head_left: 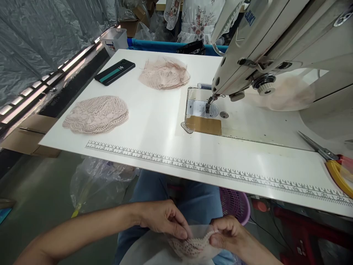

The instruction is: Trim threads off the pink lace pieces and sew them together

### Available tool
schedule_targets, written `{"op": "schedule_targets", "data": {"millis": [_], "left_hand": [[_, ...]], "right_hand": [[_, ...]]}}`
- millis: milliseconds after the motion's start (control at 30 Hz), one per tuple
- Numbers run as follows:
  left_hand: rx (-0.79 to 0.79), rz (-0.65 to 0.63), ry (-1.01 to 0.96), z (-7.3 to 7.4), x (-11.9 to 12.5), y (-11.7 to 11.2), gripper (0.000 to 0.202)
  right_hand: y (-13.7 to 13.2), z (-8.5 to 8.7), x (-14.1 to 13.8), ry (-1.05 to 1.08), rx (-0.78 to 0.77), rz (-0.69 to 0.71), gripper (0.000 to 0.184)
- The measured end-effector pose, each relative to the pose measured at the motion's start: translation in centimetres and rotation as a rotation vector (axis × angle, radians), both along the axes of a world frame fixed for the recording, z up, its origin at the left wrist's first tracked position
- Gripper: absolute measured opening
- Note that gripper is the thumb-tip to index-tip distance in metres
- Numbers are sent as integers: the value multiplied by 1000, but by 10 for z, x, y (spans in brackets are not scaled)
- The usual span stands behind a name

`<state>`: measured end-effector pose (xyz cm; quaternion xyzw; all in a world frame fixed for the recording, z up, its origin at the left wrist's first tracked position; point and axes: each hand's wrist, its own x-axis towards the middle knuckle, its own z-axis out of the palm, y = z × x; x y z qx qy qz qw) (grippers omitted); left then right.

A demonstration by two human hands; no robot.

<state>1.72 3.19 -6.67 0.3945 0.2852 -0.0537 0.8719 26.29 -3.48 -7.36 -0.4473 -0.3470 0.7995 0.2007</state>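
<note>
Over my lap, a piece of beige lace [190, 247] with sheer fabric is stretched between my two hands. My left hand [165, 221] pinches its upper left edge, thumb and fingers together. The right end of the lace is gripped between the thumb and bent fingers of my right hand [227, 235]. On the white table [154, 117] above, a stack of lace pieces [96, 114] lies at the left, and a pile of sheer beige pieces with loose threads [165, 73] lies farther back.
A sewing machine [248, 55] stands at the right, its presser foot [208, 106] over the needle plate. Yellow-handled scissors [328, 154] lie at the right edge. A phone [115, 72] rests at the back left. Below are a purple basket [234, 204] and a plastic bag [99, 184]. Another person [198, 22] is beyond the table.
</note>
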Motion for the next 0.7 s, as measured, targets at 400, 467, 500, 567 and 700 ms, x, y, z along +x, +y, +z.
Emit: {"op": "schedule_targets", "data": {"millis": [400,467,500,567,700], "left_hand": [[-23,13,14,0,-2,0,57],[-19,4,12,1,-2,1,58],[-12,-4,9,1,-2,2,58],[8,-19,6,1,-3,3,59],[28,-21,22,1,-4,3,60]], "right_hand": [[2,-2,1,-18,-24,7,36],[2,-3,1,-27,-27,5,39],[1,-4,1,-30,-27,4,40],[1,-4,1,-27,-29,4,40],[1,-2,1,-18,-32,5,38]]}}
